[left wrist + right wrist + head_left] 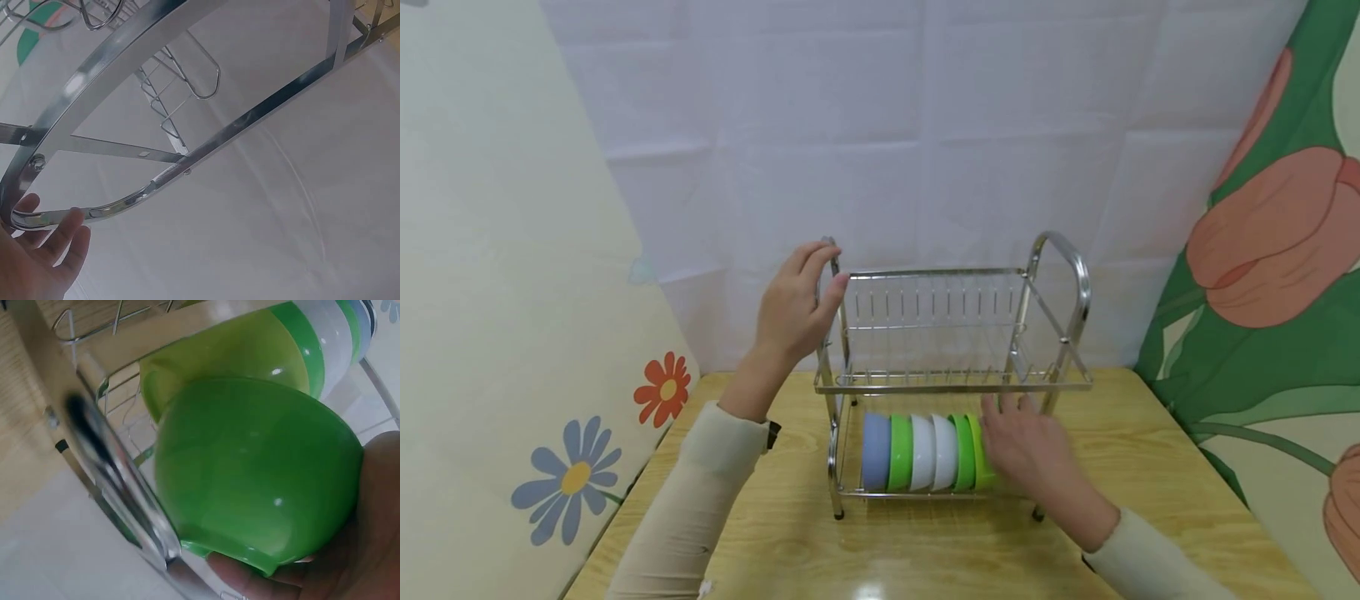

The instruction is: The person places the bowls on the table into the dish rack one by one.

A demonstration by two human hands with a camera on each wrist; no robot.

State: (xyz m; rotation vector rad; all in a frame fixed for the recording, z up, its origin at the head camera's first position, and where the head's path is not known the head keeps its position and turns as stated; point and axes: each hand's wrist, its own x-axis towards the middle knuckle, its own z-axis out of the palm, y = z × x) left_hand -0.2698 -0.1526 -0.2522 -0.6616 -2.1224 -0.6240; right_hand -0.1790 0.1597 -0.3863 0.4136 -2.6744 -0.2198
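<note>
A two-tier metal dish rack [955,389] stands on the table. My left hand [796,304] is at the top of its left side; in the left wrist view the fingers [76,240] curl round the curved tube [115,207]. At the right end of the lower tier, my right hand [1033,442] grips a green bowl [256,469] by its rim, beside the metal side frame. Alongside it, blue, green, white and yellow-green bowls [922,454] stand on edge in a row. In the head view, my right hand hides most of the held bowl.
The upper tier has a wire basket [932,304] with upright prongs. Under the rack is a wood-grain table [775,533]. A white cloth [880,125] hangs behind, with flower-patterned panels [1262,250] at both sides.
</note>
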